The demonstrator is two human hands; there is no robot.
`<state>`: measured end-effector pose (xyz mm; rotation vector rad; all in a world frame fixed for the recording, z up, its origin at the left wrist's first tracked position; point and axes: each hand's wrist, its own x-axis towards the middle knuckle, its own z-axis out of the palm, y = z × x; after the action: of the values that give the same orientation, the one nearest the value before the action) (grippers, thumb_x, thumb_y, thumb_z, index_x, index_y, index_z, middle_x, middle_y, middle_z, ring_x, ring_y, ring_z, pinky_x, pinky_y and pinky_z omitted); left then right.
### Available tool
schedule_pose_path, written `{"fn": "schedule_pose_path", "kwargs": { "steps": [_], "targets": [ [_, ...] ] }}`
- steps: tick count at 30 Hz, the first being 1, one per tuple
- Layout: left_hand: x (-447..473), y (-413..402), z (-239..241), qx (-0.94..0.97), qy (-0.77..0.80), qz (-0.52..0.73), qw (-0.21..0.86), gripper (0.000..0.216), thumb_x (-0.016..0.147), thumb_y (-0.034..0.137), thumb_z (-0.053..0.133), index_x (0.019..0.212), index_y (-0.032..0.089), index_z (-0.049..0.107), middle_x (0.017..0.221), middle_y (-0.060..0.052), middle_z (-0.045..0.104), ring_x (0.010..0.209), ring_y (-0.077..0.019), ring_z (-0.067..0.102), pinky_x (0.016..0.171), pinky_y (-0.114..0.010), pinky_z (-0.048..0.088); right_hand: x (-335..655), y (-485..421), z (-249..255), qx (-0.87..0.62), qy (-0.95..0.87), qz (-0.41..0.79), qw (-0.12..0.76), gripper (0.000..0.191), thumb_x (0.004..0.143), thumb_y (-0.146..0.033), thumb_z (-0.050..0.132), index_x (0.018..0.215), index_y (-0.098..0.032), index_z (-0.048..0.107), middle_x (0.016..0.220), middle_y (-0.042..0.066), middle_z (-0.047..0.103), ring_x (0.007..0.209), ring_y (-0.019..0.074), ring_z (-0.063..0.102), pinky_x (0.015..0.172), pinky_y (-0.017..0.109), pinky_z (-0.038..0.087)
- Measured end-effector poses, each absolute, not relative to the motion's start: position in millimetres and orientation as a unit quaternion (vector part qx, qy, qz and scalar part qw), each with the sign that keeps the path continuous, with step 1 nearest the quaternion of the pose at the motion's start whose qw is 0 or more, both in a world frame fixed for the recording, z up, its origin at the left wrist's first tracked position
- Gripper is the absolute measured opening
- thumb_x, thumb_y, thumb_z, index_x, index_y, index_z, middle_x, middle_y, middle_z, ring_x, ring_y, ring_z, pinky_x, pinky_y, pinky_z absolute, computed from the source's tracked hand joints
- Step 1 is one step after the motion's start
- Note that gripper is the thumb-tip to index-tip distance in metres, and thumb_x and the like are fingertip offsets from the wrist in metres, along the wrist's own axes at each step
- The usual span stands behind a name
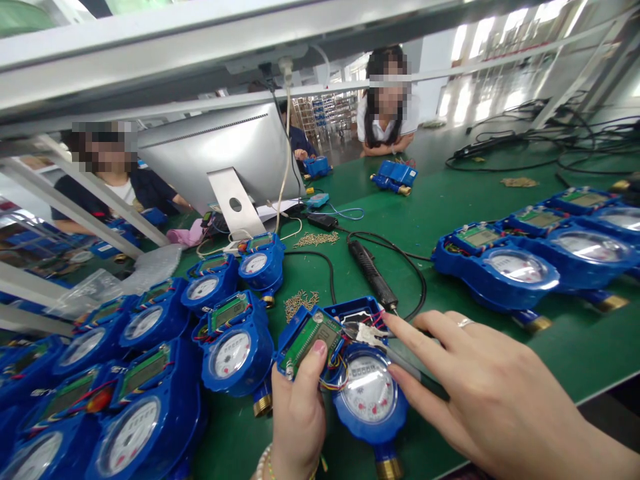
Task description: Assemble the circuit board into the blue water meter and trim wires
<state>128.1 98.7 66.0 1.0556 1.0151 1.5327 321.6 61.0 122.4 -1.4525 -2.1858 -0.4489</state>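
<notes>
In front of me a blue water meter [371, 393] with a round dial and a brass fitting lies on the green table. Its upper housing is uncovered, with coloured wires inside. My left hand [300, 400] grips a green circuit board [307, 347] with a small display, thumb on its face, to the left of the housing. Wires run from the board to the meter. My right hand [480, 387] holds pliers [370, 334] between finger and thumb, with the metal jaws over the wires above the dial. Their grey handles are partly hidden under the hand.
Several similar meters [235, 350] stand at left, others [520, 267] at right. A black electric screwdriver [373, 273] with a cable and piles of screws [301, 305] lie ahead. A monitor [225, 157] stands behind. People [387, 113] sit across the table; a shelf beam [200, 50] hangs overhead.
</notes>
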Motion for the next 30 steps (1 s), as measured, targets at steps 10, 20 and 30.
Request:
{"fn": "schedule_pose_path", "kwargs": {
  "steps": [10, 20, 30],
  "targets": [
    [130.9, 102.7, 66.6, 0.389, 0.399, 0.636, 0.534, 0.049, 0.085, 0.025, 0.069, 0.131, 0.025, 0.053, 0.123, -0.005, 0.063, 0.108, -0.0254, 0.062, 0.107, -0.04, 0.041, 321.3, 62.3, 115.5, -0.529, -0.797, -0.126, 0.262, 0.034, 0.092, -0.034, 0.047, 0.116, -0.016, 0.062, 0.082, 0.006, 0.061, 0.069, 0.0197, 0.06, 0.054, 0.031, 0.047],
    [132.8, 102.9, 65.0, 0.352, 0.447, 0.644, 0.511, 0.049, 0.074, 0.036, 0.077, 0.117, 0.018, 0.063, 0.111, -0.008, 0.069, 0.109, -0.03, 0.062, 0.104, -0.044, 0.043, 323.5, 61.5, 113.1, -0.535, -0.794, -0.133, 0.256, 0.04, 0.091, -0.037, 0.049, 0.125, -0.018, 0.057, 0.093, 0.008, 0.061, 0.078, 0.0211, 0.059, 0.063, 0.035, 0.051],
    [135.6, 103.2, 72.0, 0.348, 0.439, 0.639, 0.527, 0.051, 0.072, 0.035, 0.078, 0.118, 0.017, 0.063, 0.109, -0.009, 0.07, 0.108, -0.0318, 0.062, 0.099, -0.043, 0.048, 322.2, 62.6, 108.3, -0.535, -0.798, -0.052, 0.273, 0.035, 0.09, -0.034, 0.051, 0.122, -0.019, 0.058, 0.087, 0.007, 0.063, 0.072, 0.0194, 0.062, 0.058, 0.032, 0.052]
  ]
}}
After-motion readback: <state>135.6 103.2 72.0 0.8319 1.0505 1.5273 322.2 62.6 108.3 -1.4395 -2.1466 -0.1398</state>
